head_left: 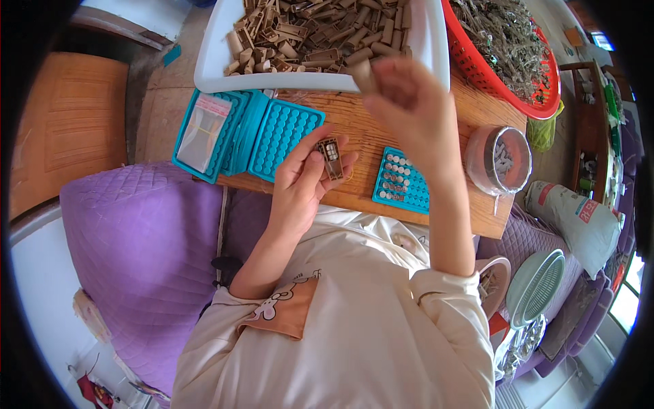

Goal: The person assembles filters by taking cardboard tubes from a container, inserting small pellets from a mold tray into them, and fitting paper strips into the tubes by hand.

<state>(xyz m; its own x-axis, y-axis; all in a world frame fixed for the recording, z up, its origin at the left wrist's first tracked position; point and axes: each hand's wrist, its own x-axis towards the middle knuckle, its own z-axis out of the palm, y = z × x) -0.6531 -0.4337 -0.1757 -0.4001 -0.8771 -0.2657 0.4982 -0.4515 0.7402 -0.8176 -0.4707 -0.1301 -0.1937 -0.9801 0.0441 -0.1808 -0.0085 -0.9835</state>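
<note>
Between the fingers and thumb of my left hand is a small brown plastic casing, its open side up, with whitish, shiny small parts inside. My right hand, a little smeared by motion, is at the near rim of the white bin. It pinches a curved brown plastic piece. Many similar brown pieces fill the bin. Below my right forearm lies a blue tray with several round silvery and white parts in its holes; the forearm covers some of it.
Stacked blue trays bear a clear plastic bag on the left. At the right stand a clear tub of small grey parts and a red basket of tangled grey pieces. A green basket sits beside me, beyond the wooden table's edge.
</note>
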